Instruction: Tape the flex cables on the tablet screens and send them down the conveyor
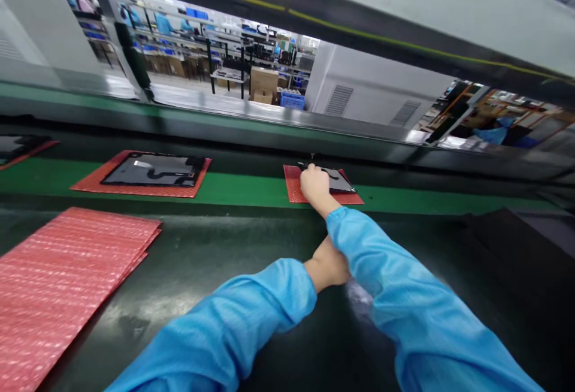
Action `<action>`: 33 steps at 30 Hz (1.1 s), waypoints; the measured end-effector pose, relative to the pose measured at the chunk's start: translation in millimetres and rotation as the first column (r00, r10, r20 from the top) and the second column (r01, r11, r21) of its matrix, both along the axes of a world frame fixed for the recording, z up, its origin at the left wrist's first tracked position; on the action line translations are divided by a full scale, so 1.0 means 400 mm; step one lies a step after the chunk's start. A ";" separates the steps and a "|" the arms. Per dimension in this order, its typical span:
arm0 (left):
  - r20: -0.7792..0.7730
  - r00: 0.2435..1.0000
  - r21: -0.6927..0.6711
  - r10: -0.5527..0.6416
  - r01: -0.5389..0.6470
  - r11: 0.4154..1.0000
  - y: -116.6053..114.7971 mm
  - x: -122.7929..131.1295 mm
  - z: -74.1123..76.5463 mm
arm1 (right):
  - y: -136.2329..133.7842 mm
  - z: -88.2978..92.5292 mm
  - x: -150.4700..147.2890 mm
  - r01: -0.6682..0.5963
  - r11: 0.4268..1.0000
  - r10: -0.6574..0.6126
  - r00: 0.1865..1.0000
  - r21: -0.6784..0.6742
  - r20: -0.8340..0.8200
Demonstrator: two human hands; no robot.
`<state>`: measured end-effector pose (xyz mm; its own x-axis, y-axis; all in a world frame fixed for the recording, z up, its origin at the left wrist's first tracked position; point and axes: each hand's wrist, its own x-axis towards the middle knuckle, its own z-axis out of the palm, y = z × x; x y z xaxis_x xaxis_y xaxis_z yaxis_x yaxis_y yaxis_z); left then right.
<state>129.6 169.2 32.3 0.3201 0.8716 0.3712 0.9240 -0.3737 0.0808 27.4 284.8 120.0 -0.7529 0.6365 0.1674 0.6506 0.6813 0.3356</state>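
Note:
My right hand [315,185] reaches forward over a flat screen panel [338,180] with a grey back, black edges and a black flex cable. Its fingers are curled closed at the panel's left end, seemingly gripping that edge. Beneath the panel lies a red bubble-wrap sheet [294,187] on the green belt [247,189]. Nearer to me, my left hand [331,263] is under my right forearm, whose blue sleeve hides its fingers. A shiny patch [359,293] shows just beside it; I cannot make out whether it is something held or a reflection.
Another panel [153,170] lies on a red bubble-wrap sheet further left on the belt, and a third [20,147] at the far left edge. A stack of red bubble-wrap sheets [76,272] is at left on the dark worktop [202,248]. Black sheets [507,248] lie at right.

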 end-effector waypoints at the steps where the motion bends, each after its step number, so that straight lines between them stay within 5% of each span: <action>1: -0.011 1.000 -0.030 -0.022 0.022 0.999 -0.025 0.001 -0.007 | -0.019 -0.012 -0.010 0.019 0.999 -0.020 1.000 -0.038 -0.017; 5: -0.020 1.000 -0.101 0.022 -0.024 0.995 -0.077 -0.008 -0.009 | -0.114 -0.023 -0.025 -0.039 0.991 0.019 0.988 -0.130 -0.156; 10: 0.019 0.985 -0.063 0.172 -0.170 0.983 -0.066 -0.005 -0.005 | -0.262 0.006 0.013 -0.166 0.965 0.114 0.963 -0.204 -0.243; 13: 0.002 0.980 -0.058 0.198 -0.197 0.979 -0.063 0.001 -0.018 | -0.292 0.007 0.037 -0.210 0.937 0.152 0.964 -0.278 -0.216; 18: -0.099 0.974 -0.107 0.202 -0.212 0.971 -0.066 0.000 -0.018 | -0.149 -0.017 0.072 -0.044 0.943 -0.060 0.952 -0.329 -0.299; 22: -0.081 0.979 -0.104 0.185 -0.193 0.976 -0.079 0.006 0.028 | 0.007 -0.042 0.115 0.172 0.892 -0.362 0.826 -0.417 -0.433; 26: 0.070 0.947 -0.113 0.313 -0.304 0.946 -0.091 -0.019 0.077 | 0.107 -0.060 0.170 0.255 0.872 -0.454 0.744 -0.419 -0.491; 33: 0.134 0.779 0.010 0.612 -0.619 0.786 -0.120 -0.307 0.066 | 0.186 -0.112 0.243 0.335 0.819 -0.551 0.686 -0.465 -0.476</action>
